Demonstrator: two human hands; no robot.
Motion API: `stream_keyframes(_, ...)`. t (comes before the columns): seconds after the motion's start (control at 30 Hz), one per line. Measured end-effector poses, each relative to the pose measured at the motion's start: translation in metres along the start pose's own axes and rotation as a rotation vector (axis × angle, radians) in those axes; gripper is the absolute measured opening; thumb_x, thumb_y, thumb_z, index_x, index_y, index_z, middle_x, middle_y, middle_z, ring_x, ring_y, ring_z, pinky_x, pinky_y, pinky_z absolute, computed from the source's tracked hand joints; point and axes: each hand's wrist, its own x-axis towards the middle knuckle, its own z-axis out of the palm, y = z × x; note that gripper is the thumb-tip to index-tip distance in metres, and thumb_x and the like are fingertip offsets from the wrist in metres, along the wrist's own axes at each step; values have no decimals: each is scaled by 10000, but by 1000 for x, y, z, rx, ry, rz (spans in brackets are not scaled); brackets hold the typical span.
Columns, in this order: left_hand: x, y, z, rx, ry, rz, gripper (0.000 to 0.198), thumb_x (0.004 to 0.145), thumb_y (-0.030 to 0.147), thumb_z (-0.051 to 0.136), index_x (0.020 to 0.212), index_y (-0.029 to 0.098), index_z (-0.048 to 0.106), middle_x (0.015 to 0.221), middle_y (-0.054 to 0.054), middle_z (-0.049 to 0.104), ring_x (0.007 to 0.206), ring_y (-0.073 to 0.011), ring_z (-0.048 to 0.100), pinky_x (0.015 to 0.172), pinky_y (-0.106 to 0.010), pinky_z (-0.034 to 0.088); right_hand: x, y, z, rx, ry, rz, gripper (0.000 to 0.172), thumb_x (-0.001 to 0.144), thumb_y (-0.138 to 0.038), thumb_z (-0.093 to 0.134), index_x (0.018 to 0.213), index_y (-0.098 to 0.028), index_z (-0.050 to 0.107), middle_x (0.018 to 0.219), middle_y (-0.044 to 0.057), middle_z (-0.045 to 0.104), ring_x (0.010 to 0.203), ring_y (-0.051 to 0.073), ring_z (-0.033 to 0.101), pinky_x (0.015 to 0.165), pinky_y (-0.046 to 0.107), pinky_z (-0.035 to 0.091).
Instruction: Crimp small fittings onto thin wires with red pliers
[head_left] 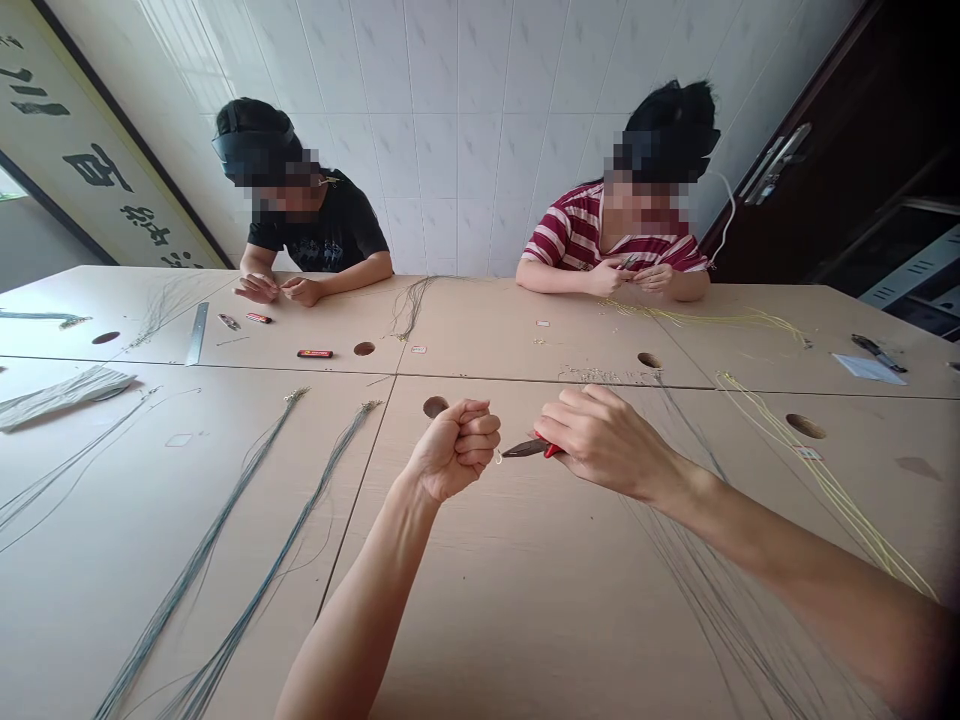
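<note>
2 bare hands are close together above the table [465, 610]. The left hand [461, 447] is curled into a fist, fingers pressed together, apparently pinching a small pale loop [499, 457] that shows at its right edge; how much more is inside cannot be told. The right hand [600, 435] is wrapped around red-handled pliers [527, 449], their dark nose reaching left to the loop. The nose looks nearly closed, but whether it clamps the loop is too small to tell.

The likeliest trouble is a slip: a light squeeze on so thin a loop could let it slide off the tips, while too hard a squeeze could crush or nick it. With the fist so near, a slipping nose could also jab the fingers.

Under and beside the right forearm run loose grey strands [694, 560]; a dragging arm could tangle them. Farther right lie yellow strands [840, 500]. Left of the grip, 2 blue-grey bundles [217, 530] lie well apart from it, out of easy snagging reach. Beyond, across the table, sit 2 co-workers [330, 235], their hands well away from the pliers.
</note>
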Motion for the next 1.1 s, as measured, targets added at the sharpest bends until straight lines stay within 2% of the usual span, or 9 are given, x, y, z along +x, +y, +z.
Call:
stream_keyframes(0.37,6,-1,-5,61,20,-15,426,859,114,486,616,237,158,553,99,110,346,-29,137,266,-149,119,1,-1,-2,-41,-21,-56,203,840,-40,522,700,-179,571,627,-2,542,617,161,380,617,315,191)
stream_keyframes(0.67,12,-1,-7,115,33,-14,449,810,101,534,620,244,153,542,103,122,337,-29,184,263,-152,103,-1,-3,-4,-52,-22,-81,209,826,-29,523,688,-179,568,614,0,529,614,163,358,613,320,178)
stream_keyframes(0.87,-2,22,-10,80,-1,217,429,842,114,479,622,232,130,534,98,121,341,-23,150,277,-142,122,-9,-20,-3,95,-19,-107,232,829,-19,493,677,-180,563,614,-5,544,608,153,380,604,307,209)
stream_keyframes(0.97,-14,27,-8,80,-29,329,435,839,130,496,613,226,137,532,92,137,349,-26,164,287,-149,137,-17,-24,3,253,-9,2,196,818,-30,498,724,-176,589,659,6,579,636,149,430,610,292,257)
stream_keyframes(1.1,-22,20,-3,164,-124,472,454,814,156,542,591,215,151,522,90,138,353,-25,186,307,-152,160,-18,-32,6,758,-4,394,130,904,-200,512,830,-183,617,734,22,596,701,157,494,663,290,382)
